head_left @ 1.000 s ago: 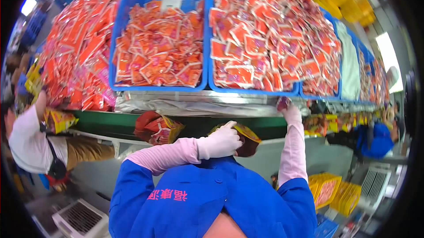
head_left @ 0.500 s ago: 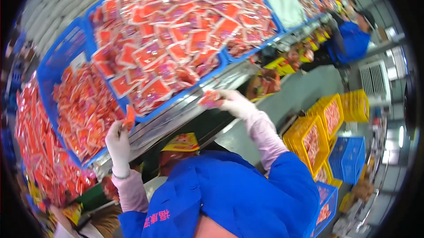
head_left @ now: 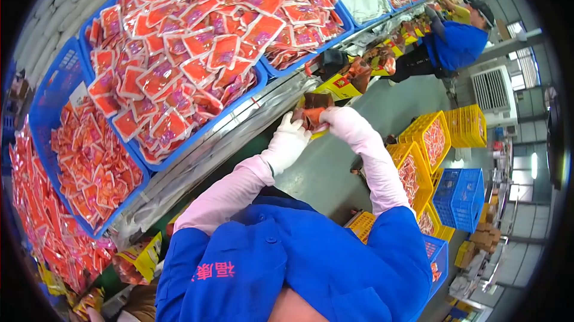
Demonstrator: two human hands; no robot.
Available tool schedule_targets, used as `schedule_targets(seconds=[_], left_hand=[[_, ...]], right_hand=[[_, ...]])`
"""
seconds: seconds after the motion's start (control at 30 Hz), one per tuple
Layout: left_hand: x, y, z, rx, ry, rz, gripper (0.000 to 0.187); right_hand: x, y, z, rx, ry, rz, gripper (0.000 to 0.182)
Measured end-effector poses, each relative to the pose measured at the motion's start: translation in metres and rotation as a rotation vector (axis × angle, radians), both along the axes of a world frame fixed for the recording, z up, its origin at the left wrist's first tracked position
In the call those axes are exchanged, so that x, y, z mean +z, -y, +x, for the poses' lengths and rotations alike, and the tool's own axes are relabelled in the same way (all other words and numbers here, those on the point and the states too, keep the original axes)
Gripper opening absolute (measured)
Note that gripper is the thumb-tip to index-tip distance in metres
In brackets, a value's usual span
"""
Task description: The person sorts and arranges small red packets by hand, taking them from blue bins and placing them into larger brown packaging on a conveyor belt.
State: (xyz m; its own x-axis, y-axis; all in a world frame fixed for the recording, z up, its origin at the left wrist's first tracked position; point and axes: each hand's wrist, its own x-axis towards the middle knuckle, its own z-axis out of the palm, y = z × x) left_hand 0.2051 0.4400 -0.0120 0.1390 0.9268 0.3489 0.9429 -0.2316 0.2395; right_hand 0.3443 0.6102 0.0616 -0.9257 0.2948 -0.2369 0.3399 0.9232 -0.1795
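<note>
My left hand [head_left: 286,144], in a white glove, has its fingers closed at the near edge of a clear bag [head_left: 311,102] with a yellow printed panel. Opposite it, my gloved right hand [head_left: 348,123] is pinched at the bag's right side. A red sachet [head_left: 314,117] shows between the two hands, against my right fingertips; whether it lies inside the bag's mouth is hard to make out. Large flat red sachets [head_left: 197,47] fill a blue crate beyond my hands. Smaller red sachets [head_left: 95,160] lie in the blue crate [head_left: 57,92] to its left.
A metal table edge [head_left: 197,148] runs diagonally below the crates. More yellow-panelled bags [head_left: 344,87] hang along it, up to a co-worker in blue [head_left: 457,44]. Yellow crates [head_left: 412,172] and blue crates [head_left: 459,197] stand on the floor at right. Loose red sachets [head_left: 45,214] heap up at far left.
Both hands, apart with a small red packet in each before, have come together at the yellow-panelled bag. My left hand moved right and away from the crate of small sachets. The view has shifted.
</note>
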Motion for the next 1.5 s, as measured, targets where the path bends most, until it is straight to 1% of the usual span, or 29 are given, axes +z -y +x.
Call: schedule_targets(seconds=[0.03, 0.07, 0.1, 0.17, 0.2, 0.23, 0.3, 0.33, 0.4, 0.43, 0.47, 0.5, 0.57, 0.6, 0.67, 0.7, 0.77, 0.83, 0.9, 0.93, 0.97, 1.07, 1.1, 1.17, 1.2, 1.23, 1.27, 1.4, 1.5], left_hand=[[-0.009, 0.007, -0.001, 0.007, -0.034, -0.093, 0.027], [-0.017, 0.012, -0.005, 0.018, -0.073, -0.183, 0.022], [-0.01, 0.022, -0.004, 0.041, -0.073, -0.193, 0.022], [0.017, 0.046, -0.004, -0.02, -0.135, -0.304, 0.015], [0.009, 0.058, 0.002, 0.011, -0.1, -0.252, 0.014], [0.008, 0.071, 0.001, 0.085, 0.131, -0.18, 0.02], [0.019, 0.115, 0.003, 0.376, 1.115, -0.089, 0.041], [0.027, 0.128, 0.011, 0.581, 1.464, -0.012, 0.052], [0.026, 0.152, 0.009, 0.373, 1.348, 0.276, 0.043], [0.0, 0.147, 0.011, 0.509, 0.601, 0.245, 0.023], [-0.014, 0.149, 0.005, 0.576, -0.114, 0.078, 0.014], [-0.007, 0.164, 0.006, 0.734, -0.228, 0.225, 0.015], [-0.006, 0.183, -0.006, 0.748, -0.246, 0.129, 0.014], [-0.006, 0.191, -0.007, 0.813, -0.239, 0.14, 0.014], [-0.021, 0.207, -0.005, 0.852, -0.269, -0.056, 0.014], [-0.019, 0.216, -0.007, 0.912, -0.26, -0.051, 0.014], [-0.022, 0.232, -0.007, 0.938, -0.198, -0.164, 0.013], [-0.027, 0.25, -0.013, 1.005, -0.2, -0.127, 0.013], [-0.039, 0.249, -0.026, 1.115, -0.197, 0.007, 0.013], [-0.049, 0.251, -0.026, 1.198, -0.211, 0.022, 0.013], [-0.057, 0.253, -0.024, 1.211, -0.191, 0.018, 0.013], [-0.086, 0.229, -0.022, 1.426, -0.122, 0.519, 0.014], [-0.094, 0.224, -0.027, 1.443, -0.128, 0.532, 0.013], [-0.055, 0.257, -0.002, 1.392, -0.195, 0.417, 0.013], [-0.046, 0.269, 0.009, 1.368, -0.235, 0.312, 0.015], [-0.032, 0.279, 0.021, 1.354, -0.237, 0.065, 0.019], [-0.021, 0.287, 0.031, 1.366, -0.246, -0.024, 0.019], [-0.005, 0.31, 0.07, 1.481, -0.254, -0.213, 0.018], [0.0, 0.325, 0.081, 1.504, -0.279, -0.31, 0.017]], right_hand=[[0.008, 0.016, -0.015, -0.005, 0.294, 0.067, 0.012], [0.0, 0.025, -0.028, 0.068, 0.449, 0.155, 0.012], [-0.016, 0.038, -0.033, 0.143, 0.605, 0.234, 0.013], [-0.065, 0.053, -0.04, 0.124, 0.583, 0.18, 0.014], [-0.075, 0.061, -0.048, 0.16, 0.573, 0.141, 0.015], [-0.079, 0.071, -0.054, 0.196, 0.521, 0.117, 0.015], [-0.068, 0.103, -0.083, 0.295, 0.355, 0.081, 0.015], [-0.059, 0.123, -0.101, 0.357, 0.268, 0.048, 0.015], [-0.037, 0.172, -0.131, 0.476, 0.135, -0.054, 0.016], [-0.026, 0.199, -0.14, 0.543, 0.089, -0.081, 0.016], [-0.018, 0.225, -0.151, 0.623, 0.054, -0.107, 0.016], [-0.012, 0.251, -0.157, 0.7, 0.026, -0.134, 0.016], [-0.006, 0.3, -0.169, 0.863, -0.005, -0.186, 0.017], [-0.006, 0.323, -0.174, 0.962, -0.003, -0.207, 0.017], [-0.012, 0.364, -0.18, 1.159, 0.003, -0.261, 0.017], [-0.015, 0.385, -0.181, 1.258, 0.017, -0.289, 0.017], [-0.027, 0.42, -0.181, 1.411, 0.051, -0.324, 0.018], [-0.042, 0.453, -0.18, 1.542, 0.071, -0.343, 0.018], [-0.061, 0.475, -0.179, 1.642, 0.086, -0.337, 0.019], [-0.071, 0.486, -0.177, 1.68, 0.094, -0.334, 0.019], [-0.081, 0.494, -0.175, 1.708, 0.1, -0.317, 0.019], [-0.106, 0.51, -0.168, 1.749, 0.119, -0.244, 0.02], [-0.114, 0.513, -0.166, 1.755, 0.119, -0.223, 0.02], [-0.131, 0.522, -0.16, 1.783, 0.148, -0.2, 0.021], [-0.136, 0.52, -0.159, 1.785, 0.167, -0.178, 0.021], [-0.14, 0.524, -0.156, 1.789, 0.172, -0.154, 0.021], [-0.143, 0.525, -0.155, 1.783, 0.17, -0.132, 0.021], [-0.154, 0.524, -0.157, 1.798, 0.161, -0.067, 0.022], [-0.152, 0.521, -0.158, 1.82, 0.169, -0.056, 0.023]])
